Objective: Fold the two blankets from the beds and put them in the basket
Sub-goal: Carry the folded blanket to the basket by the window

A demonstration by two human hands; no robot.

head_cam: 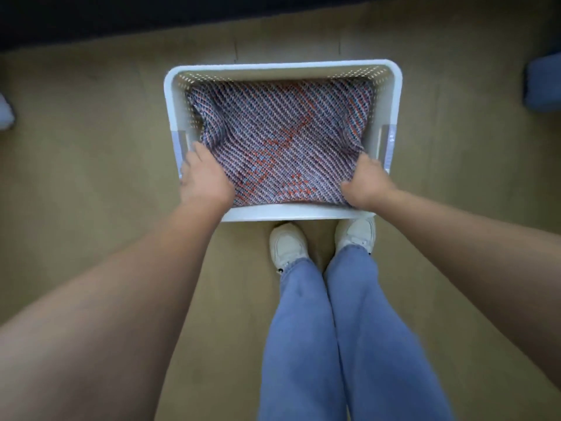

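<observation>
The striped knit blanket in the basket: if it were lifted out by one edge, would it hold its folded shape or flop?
Probably flops: the blanket bunches and wrinkles by the basket walls, so it looks soft. The chunky knit likely grips rather than slips. It fills the basket, so it may have some heft, though that is a guess.

basket: white moulded plastic, smooth, slight sheen on the rim, walls punched with small holes, a paler glossy patch at each side handle, material unclear. blanket: coarse knit or woven cloth — raised diagonal ribs, matt, orange, blue and white yarn. floor: tan, smooth, matt, faint seam lines, wood-look board or vinyl, can't tell which. jeans: blue denim, matt, soft creases. shoes: white smooth uppers, low sheen — leather or synthetic unclear
</observation>
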